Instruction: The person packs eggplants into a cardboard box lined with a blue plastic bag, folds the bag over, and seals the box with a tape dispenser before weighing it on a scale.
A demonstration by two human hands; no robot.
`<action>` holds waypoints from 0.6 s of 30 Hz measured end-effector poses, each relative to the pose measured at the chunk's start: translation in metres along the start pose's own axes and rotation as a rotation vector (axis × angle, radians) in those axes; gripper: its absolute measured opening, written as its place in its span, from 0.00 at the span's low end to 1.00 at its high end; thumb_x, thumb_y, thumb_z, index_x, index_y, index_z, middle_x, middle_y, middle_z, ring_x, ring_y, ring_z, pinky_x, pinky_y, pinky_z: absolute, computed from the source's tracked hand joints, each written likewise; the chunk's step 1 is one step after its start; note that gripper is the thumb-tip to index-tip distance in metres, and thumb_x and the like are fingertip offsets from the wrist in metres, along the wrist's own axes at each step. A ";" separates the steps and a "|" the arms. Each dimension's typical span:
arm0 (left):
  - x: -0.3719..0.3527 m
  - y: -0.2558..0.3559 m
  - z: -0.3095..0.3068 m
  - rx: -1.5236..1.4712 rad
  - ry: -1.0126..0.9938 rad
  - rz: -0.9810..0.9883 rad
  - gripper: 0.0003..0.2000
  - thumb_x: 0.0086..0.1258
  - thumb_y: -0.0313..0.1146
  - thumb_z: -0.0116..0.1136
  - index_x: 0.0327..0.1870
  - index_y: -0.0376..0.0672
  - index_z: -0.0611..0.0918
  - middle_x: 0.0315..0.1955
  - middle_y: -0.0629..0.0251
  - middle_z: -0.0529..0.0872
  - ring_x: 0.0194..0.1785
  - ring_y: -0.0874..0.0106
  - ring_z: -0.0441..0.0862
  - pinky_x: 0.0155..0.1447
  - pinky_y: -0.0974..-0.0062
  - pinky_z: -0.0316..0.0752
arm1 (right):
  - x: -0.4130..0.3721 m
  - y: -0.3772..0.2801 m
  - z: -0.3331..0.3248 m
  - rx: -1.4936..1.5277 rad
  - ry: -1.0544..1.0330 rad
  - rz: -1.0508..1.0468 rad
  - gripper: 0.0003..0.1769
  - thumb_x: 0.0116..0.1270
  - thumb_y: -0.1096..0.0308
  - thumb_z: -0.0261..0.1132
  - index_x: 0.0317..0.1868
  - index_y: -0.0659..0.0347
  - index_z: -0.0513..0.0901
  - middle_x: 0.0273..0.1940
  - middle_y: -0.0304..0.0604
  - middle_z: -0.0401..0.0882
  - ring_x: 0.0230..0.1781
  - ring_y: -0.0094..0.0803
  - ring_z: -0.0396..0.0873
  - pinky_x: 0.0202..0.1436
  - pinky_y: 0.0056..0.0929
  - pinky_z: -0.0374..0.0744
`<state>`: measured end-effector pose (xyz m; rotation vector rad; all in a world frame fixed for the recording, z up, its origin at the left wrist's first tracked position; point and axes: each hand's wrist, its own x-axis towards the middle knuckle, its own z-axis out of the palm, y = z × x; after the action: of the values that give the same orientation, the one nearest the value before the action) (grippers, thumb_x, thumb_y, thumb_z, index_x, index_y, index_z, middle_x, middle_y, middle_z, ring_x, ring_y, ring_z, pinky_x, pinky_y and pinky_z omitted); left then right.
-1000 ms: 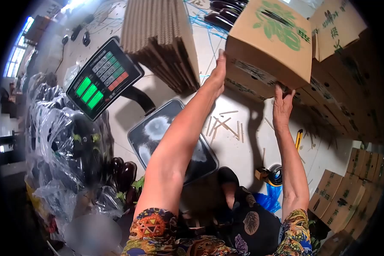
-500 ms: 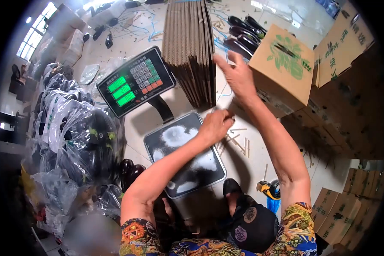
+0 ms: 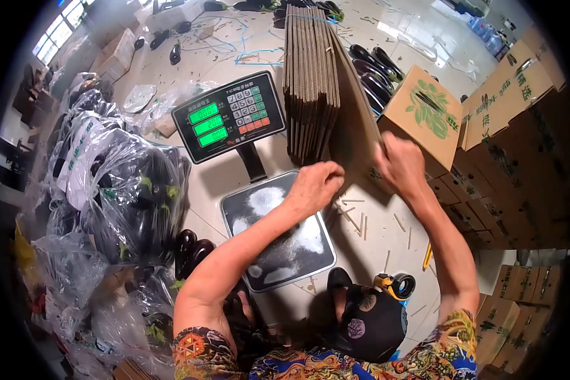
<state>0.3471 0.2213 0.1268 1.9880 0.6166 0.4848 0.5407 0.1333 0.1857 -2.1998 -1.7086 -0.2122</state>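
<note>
My right hand (image 3: 402, 164) grips the near edge of a flattened cardboard box (image 3: 356, 126), which leans away from the stack of folded cardboard boxes (image 3: 307, 82). Over the far right corner of the scale platform (image 3: 278, 228), my left hand (image 3: 316, 187) is closed with its fingers curled; whatever is in them, if anything, is hidden. The scale's display and keypad (image 3: 229, 117) stand just left of the stack, with green digits lit.
Plastic bags of eggplants (image 3: 130, 196) crowd the left side. Loose eggplants (image 3: 375, 73) lie behind a closed printed carton (image 3: 421, 114). More cartons (image 3: 500, 190) are piled at right. A tape dispenser (image 3: 396, 286) and a yellow cutter (image 3: 427, 256) lie on the floor.
My right hand has come down and toward me, pulling one flattened cardboard box out from the stack's right side. The left hand stays low near the stack. The view has shifted.
</note>
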 end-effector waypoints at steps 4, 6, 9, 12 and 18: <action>0.012 0.008 -0.018 -0.060 0.212 0.076 0.11 0.68 0.31 0.58 0.47 0.37 0.84 0.37 0.55 0.88 0.41 0.66 0.86 0.49 0.71 0.79 | -0.086 -0.004 -0.063 0.114 -0.391 0.211 0.13 0.57 0.63 0.65 0.32 0.65 0.76 0.25 0.57 0.80 0.29 0.56 0.81 0.37 0.49 0.78; 0.014 0.009 -0.022 -0.099 0.241 0.028 0.11 0.68 0.31 0.57 0.47 0.37 0.84 0.34 0.57 0.88 0.38 0.70 0.86 0.47 0.73 0.79 | -0.105 0.005 -0.077 0.297 -0.509 0.325 0.18 0.53 0.62 0.67 0.40 0.66 0.78 0.33 0.56 0.83 0.38 0.52 0.83 0.46 0.44 0.79; 0.010 0.016 -0.020 -0.019 0.218 0.057 0.11 0.68 0.32 0.58 0.47 0.38 0.84 0.35 0.56 0.88 0.37 0.69 0.86 0.46 0.72 0.78 | -0.080 0.003 -0.071 0.457 -0.429 0.282 0.28 0.53 0.56 0.69 0.51 0.66 0.78 0.39 0.57 0.84 0.43 0.53 0.83 0.49 0.43 0.79; 0.000 0.024 -0.013 -0.002 0.095 0.099 0.12 0.68 0.33 0.58 0.47 0.38 0.84 0.36 0.56 0.88 0.37 0.67 0.85 0.46 0.72 0.79 | -0.040 0.016 -0.016 0.436 -0.407 0.369 0.29 0.54 0.52 0.67 0.49 0.66 0.80 0.39 0.59 0.84 0.44 0.56 0.83 0.50 0.45 0.80; -0.036 0.044 -0.018 0.173 -0.187 0.037 0.13 0.66 0.34 0.59 0.47 0.37 0.84 0.37 0.52 0.88 0.43 0.59 0.87 0.50 0.65 0.79 | -0.053 -0.071 0.014 -0.054 -0.476 0.115 0.17 0.50 0.64 0.71 0.37 0.65 0.81 0.37 0.60 0.85 0.41 0.55 0.85 0.46 0.48 0.83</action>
<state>0.3181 0.1941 0.1713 2.1822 0.5196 0.2708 0.4569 0.1052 0.1684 -2.5248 -1.8073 0.3246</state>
